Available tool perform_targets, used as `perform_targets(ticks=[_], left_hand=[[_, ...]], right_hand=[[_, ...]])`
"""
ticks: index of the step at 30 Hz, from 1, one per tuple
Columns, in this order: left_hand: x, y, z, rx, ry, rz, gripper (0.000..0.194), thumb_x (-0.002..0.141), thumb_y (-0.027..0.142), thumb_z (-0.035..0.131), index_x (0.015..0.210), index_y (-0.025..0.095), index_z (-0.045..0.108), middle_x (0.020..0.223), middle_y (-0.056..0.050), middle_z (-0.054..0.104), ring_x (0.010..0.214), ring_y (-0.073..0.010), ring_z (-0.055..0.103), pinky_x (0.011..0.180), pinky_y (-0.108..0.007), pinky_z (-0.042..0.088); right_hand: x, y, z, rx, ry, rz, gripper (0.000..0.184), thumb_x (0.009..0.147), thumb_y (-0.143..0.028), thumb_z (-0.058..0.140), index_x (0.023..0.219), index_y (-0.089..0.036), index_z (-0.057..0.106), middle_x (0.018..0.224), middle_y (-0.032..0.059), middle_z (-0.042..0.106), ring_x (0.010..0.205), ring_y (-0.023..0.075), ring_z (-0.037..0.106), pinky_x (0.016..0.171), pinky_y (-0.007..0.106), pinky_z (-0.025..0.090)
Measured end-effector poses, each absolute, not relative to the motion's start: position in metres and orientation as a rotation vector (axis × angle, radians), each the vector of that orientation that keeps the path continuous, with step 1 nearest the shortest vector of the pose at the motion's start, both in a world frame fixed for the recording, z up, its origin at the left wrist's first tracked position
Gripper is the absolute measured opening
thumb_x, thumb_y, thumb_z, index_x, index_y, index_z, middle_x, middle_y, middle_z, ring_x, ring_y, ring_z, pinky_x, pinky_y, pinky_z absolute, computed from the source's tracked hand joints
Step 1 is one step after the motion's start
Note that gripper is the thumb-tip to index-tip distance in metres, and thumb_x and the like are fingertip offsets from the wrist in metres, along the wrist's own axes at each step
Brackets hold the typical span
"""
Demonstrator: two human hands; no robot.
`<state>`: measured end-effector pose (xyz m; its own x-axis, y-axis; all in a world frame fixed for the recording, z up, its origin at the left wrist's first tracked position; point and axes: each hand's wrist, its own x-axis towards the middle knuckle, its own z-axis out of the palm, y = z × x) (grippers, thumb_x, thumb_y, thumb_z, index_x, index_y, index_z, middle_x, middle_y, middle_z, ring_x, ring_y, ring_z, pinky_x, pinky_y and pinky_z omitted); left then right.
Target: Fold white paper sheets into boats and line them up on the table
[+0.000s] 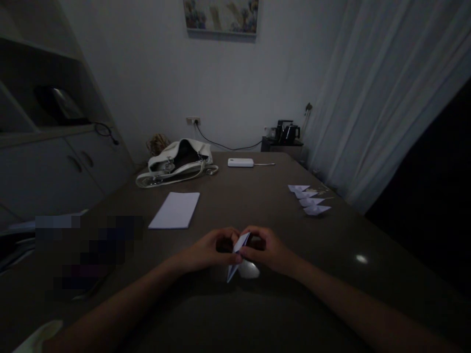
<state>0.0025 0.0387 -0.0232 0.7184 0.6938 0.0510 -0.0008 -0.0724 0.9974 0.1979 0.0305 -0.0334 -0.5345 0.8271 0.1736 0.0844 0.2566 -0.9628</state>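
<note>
Both my hands meet over the near middle of a dark table [257,206]. Between them is a folded piece of white paper [235,262], narrow and pointed, tilted with its lower tip toward me. My left hand [211,249] pinches it from the left, fingers curled. My right hand [267,249] grips it from the right, fingers closed too. A pale reflection lies on the table just under the paper.
A stack of white paper sheets [175,210] lies left of centre. Several small folded paper pieces [310,199] sit in a row at the right. Farther back are a white handbag [178,162], a white power bank [240,162] with cable, and a kettle [289,132]. Curtains hang at the right.
</note>
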Motion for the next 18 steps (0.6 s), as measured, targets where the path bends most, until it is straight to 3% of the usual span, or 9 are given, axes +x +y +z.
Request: perform_targets(ticks=[7,13,18], left_hand=[[0.0013,0.0404,-0.0251,1.585,0.591,0.663,0.021,0.075,0.032,0.068,0.083,0.014,0.061,0.096,-0.005,0.053,0.094,-0.0184,0.052,0.087,-0.033,0.039],[0.0031,0.0381,-0.0235,1.519,0.588,0.7,0.021,0.075,0.034,0.068,0.083,0.016,0.062,0.113,-0.007,0.052,0.101,-0.0202,0.052,0.091,-0.034,0.039],[0.0061,0.0406,-0.0252,1.517,0.75,0.791,0.03,0.072,0.043,0.069,0.074,0.014,0.061,0.099,-0.007,0.057,0.09,-0.0189,0.053,0.08,-0.03,0.041]], right_hand=[[0.1991,0.0307,-0.031,-0.796,-1.831,1.279,0.026,0.08,-0.034,0.063,0.1,-0.019,0.056,0.09,0.0022,0.059,0.078,0.0129,0.057,0.068,0.025,0.048],[0.1992,0.0334,-0.0335,-0.828,-1.817,1.199,0.028,0.079,-0.037,0.064,0.098,-0.019,0.053,0.089,0.003,0.058,0.077,0.0129,0.056,0.065,0.024,0.047],[0.1986,0.0298,-0.0341,-0.924,-1.846,0.801,0.037,0.074,-0.036,0.069,0.099,-0.021,0.046,0.088,0.0019,0.057,0.067,0.0114,0.053,0.055,0.022,0.043]])
